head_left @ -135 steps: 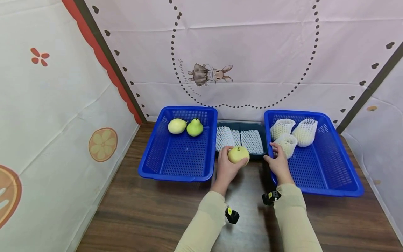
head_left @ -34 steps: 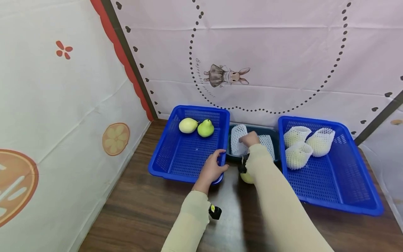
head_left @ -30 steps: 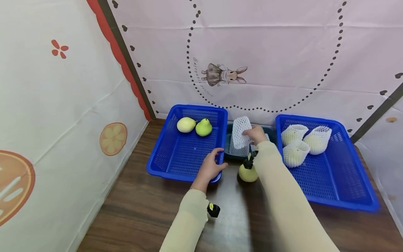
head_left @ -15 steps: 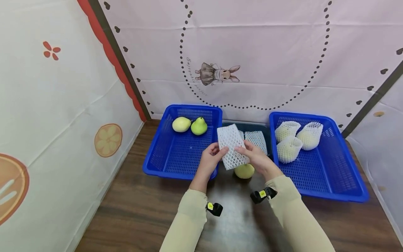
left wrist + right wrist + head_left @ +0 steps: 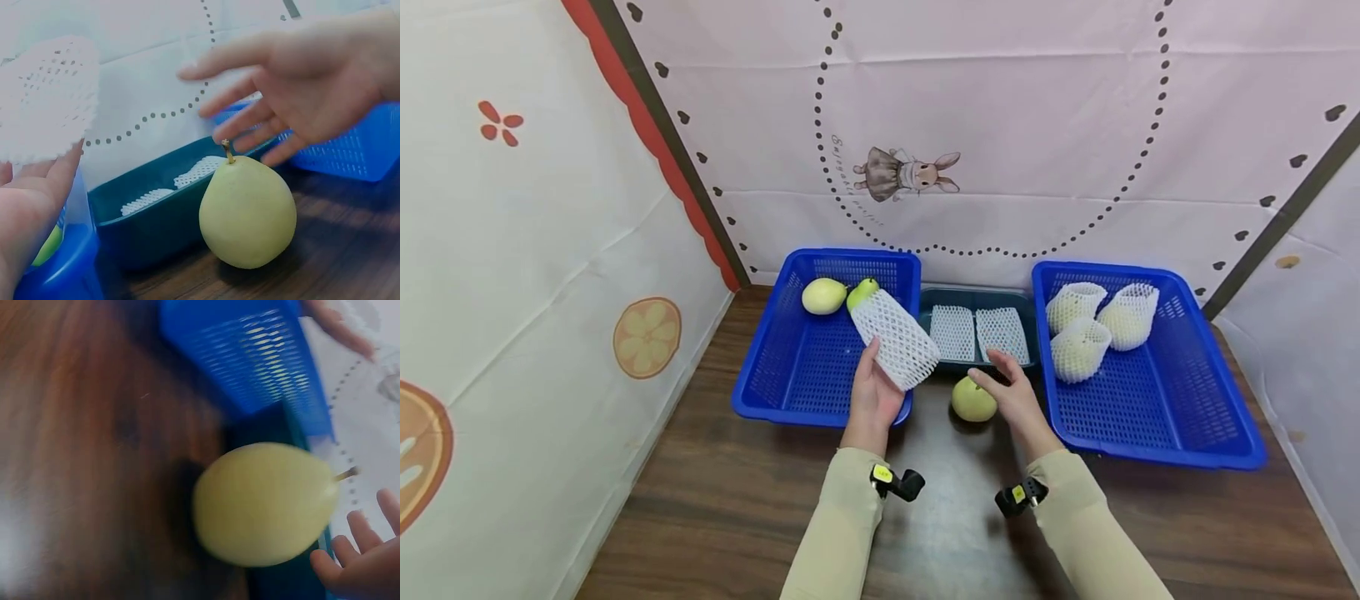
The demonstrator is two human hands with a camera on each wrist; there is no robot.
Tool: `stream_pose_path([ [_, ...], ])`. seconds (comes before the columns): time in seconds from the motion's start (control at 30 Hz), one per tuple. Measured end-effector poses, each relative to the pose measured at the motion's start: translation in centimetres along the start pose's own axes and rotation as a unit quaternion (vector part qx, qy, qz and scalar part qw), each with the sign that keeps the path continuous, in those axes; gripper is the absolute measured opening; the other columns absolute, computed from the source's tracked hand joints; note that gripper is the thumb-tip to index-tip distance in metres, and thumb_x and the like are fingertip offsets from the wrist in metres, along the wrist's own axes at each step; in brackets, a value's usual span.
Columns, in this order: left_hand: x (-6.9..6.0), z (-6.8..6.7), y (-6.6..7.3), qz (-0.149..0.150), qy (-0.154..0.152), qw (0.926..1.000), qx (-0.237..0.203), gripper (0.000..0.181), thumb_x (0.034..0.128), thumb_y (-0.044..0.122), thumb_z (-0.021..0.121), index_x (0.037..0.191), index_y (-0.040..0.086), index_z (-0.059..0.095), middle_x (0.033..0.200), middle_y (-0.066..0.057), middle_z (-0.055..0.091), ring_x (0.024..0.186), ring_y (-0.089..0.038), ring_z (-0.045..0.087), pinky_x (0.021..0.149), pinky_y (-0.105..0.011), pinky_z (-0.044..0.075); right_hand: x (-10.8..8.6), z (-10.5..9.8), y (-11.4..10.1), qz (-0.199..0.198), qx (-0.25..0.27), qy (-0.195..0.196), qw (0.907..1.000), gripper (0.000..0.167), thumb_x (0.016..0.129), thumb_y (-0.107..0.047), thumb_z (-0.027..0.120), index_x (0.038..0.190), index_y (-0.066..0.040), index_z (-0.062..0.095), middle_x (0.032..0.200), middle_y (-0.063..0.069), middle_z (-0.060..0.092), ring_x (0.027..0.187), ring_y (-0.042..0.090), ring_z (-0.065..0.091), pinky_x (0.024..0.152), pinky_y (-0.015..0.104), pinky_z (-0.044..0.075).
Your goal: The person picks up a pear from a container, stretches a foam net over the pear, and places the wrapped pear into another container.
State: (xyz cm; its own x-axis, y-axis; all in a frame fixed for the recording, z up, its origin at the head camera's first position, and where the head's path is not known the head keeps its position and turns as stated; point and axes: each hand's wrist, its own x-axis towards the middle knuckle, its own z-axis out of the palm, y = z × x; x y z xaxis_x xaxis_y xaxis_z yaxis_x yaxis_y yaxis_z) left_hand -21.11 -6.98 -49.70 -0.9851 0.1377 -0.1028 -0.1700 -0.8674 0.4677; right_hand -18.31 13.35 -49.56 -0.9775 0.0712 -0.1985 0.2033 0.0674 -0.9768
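Note:
My left hand (image 5: pixel 876 395) holds a white foam net sleeve (image 5: pixel 897 340) over the right edge of the left blue basket; the left wrist view shows the net (image 5: pixel 50 100) above the palm. A yellow-green pear (image 5: pixel 973 400) stands upright on the table, stem up in the left wrist view. Just right of it is my right hand (image 5: pixel 1019 405), fingers spread and holding nothing. In the right wrist view the pear (image 5: pixel 265 504) lies close to the fingers (image 5: pixel 365 532), with a gap between them.
The left blue basket (image 5: pixel 820 417) holds a yellow pear (image 5: pixel 823 296) and a green pear (image 5: pixel 862 293), partly covered by the net. A dark green tray (image 5: pixel 977 296) holds two foam nets. Inside the right blue basket (image 5: pixel 1157 454) are three net-covered fruits.
The net came out of the green tray in my right hand, was held by both hands, and has moved left in my left hand. My right hand has let go and moved beside the pear.

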Motion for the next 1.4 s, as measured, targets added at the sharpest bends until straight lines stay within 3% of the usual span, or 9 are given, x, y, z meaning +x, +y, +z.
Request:
stream_pose_path([
  [0.2, -0.2, 0.0, 0.1, 0.026, -0.027, 0.9991, -0.018, 0.054, 0.0953, 0.024, 0.027, 0.147, 0.013, 0.014, 0.148, -0.012, 0.024, 0.133, -0.029, 0.027, 0.106, -0.044, 0.022, 0.2, 0.1, 2.2, 0.007, -0.027, -0.019, 0.9994, 0.073, 0.084, -0.023, 0.069, 0.142, -0.005, 0.029, 0.147, 0.014, 0.028, 0.135, 0.029, 0.021, 0.107, 0.044, 0.019],
  [0.4, -0.3, 0.0, 0.2, 0.039, -0.057, 0.9968, -0.040, 0.060, 0.0910, 0.026, 0.024, 0.148, 0.018, 0.007, 0.148, -0.013, 0.021, 0.136, -0.039, 0.013, 0.107, -0.048, 0.017, 0.1, 0.0, 3.3, 0.012, -0.053, -0.043, 0.9976, 0.078, 0.080, -0.018, 0.072, 0.142, -0.005, 0.026, 0.145, 0.018, 0.025, 0.128, 0.031, 0.029, 0.105, 0.045, 0.022],
  [0.57, 0.0, 0.0, 0.1, 0.026, -0.023, 0.9994, -0.008, 0.067, 0.0935, 0.051, 0.040, 0.148, 0.025, 0.010, 0.144, -0.016, 0.030, 0.134, -0.037, 0.025, 0.104, -0.054, 0.021, 0.4, -0.1, 4.4, 0.008, -0.118, -0.051, 0.9917, 0.086, 0.074, -0.014, 0.077, 0.143, -0.009, 0.025, 0.140, 0.020, 0.024, 0.121, 0.034, 0.033, 0.101, 0.048, 0.026],
  [0.63, 0.1, -0.1, 0.0, 0.018, -0.002, 0.9998, 0.004, 0.072, 0.0911, 0.052, 0.047, 0.148, 0.024, 0.013, 0.143, -0.016, 0.033, 0.131, -0.035, 0.032, 0.103, -0.054, 0.023, 0.7, -0.2, 4.9, 0.003, -0.138, -0.050, 0.9891, 0.091, 0.070, -0.011, 0.080, 0.142, -0.009, 0.025, 0.138, 0.022, 0.025, 0.120, 0.036, 0.033, 0.101, 0.049, 0.026],
  [0.7, 0.2, -0.1, -0.1, 0.017, 0.016, 0.9996, 0.012, 0.069, 0.0922, 0.041, 0.052, 0.147, 0.019, 0.018, 0.142, -0.016, 0.035, 0.128, -0.033, 0.037, 0.104, -0.049, 0.026, 0.8, -0.1, 5.3, -0.006, -0.149, -0.049, 0.9876, 0.094, 0.067, -0.008, 0.081, 0.142, -0.006, 0.023, 0.137, 0.024, 0.027, 0.120, 0.037, 0.033, 0.101, 0.051, 0.025],
  [0.83, 0.3, -0.2, -0.3, 0.024, 0.030, 0.9990, 0.022, 0.054, 0.0949, 0.019, 0.052, 0.143, 0.009, 0.029, 0.137, -0.015, 0.043, 0.125, -0.032, 0.041, 0.103, -0.042, 0.031, 1.1, -0.1, 5.9, -0.019, -0.151, -0.043, 0.9874, 0.095, 0.064, -0.002, 0.080, 0.141, -0.001, 0.024, 0.136, 0.026, 0.029, 0.121, 0.038, 0.033, 0.102, 0.050, 0.023],
  [1.03, 0.3, -0.2, -0.3, 0.022, 0.009, 0.9995, 0.023, 0.053, 0.0936, 0.019, 0.055, 0.140, 0.008, 0.032, 0.127, -0.015, 0.052, 0.121, -0.034, 0.045, 0.099, -0.042, 0.036, 1.4, 0.1, 6.0, -0.023, -0.145, -0.039, 0.9883, 0.092, 0.065, 0.000, 0.079, 0.139, 0.001, 0.025, 0.136, 0.025, 0.035, 0.120, 0.037, 0.038, 0.100, 0.050, 0.027],
  [1.27, 0.3, -0.1, -0.4, 0.039, 0.003, 0.9990, 0.020, 0.049, 0.0965, 0.016, 0.048, 0.141, 0.007, 0.030, 0.140, -0.022, 0.037, 0.117, -0.030, 0.050, 0.099, -0.040, 0.036, 0.7, 0.4, 5.6, -0.019, -0.097, -0.046, 0.9940, 0.087, 0.066, -0.004, 0.080, 0.136, -0.004, 0.029, 0.132, 0.019, 0.037, 0.113, 0.032, 0.041, 0.094, 0.044, 0.031],
  [1.4, 0.2, -0.1, -0.4, 0.049, -0.005, 0.9988, -0.006, 0.052, 0.0979, 0.019, 0.045, 0.144, 0.009, 0.024, 0.143, -0.018, 0.034, 0.125, -0.031, 0.042, 0.103, -0.040, 0.031, -0.2, 0.5, 3.9, -0.033, -0.057, -0.088, 0.9939, 0.084, 0.069, -0.007, 0.078, 0.138, -0.007, 0.029, 0.133, 0.017, 0.036, 0.114, 0.030, 0.040, 0.095, 0.043, 0.031],
])
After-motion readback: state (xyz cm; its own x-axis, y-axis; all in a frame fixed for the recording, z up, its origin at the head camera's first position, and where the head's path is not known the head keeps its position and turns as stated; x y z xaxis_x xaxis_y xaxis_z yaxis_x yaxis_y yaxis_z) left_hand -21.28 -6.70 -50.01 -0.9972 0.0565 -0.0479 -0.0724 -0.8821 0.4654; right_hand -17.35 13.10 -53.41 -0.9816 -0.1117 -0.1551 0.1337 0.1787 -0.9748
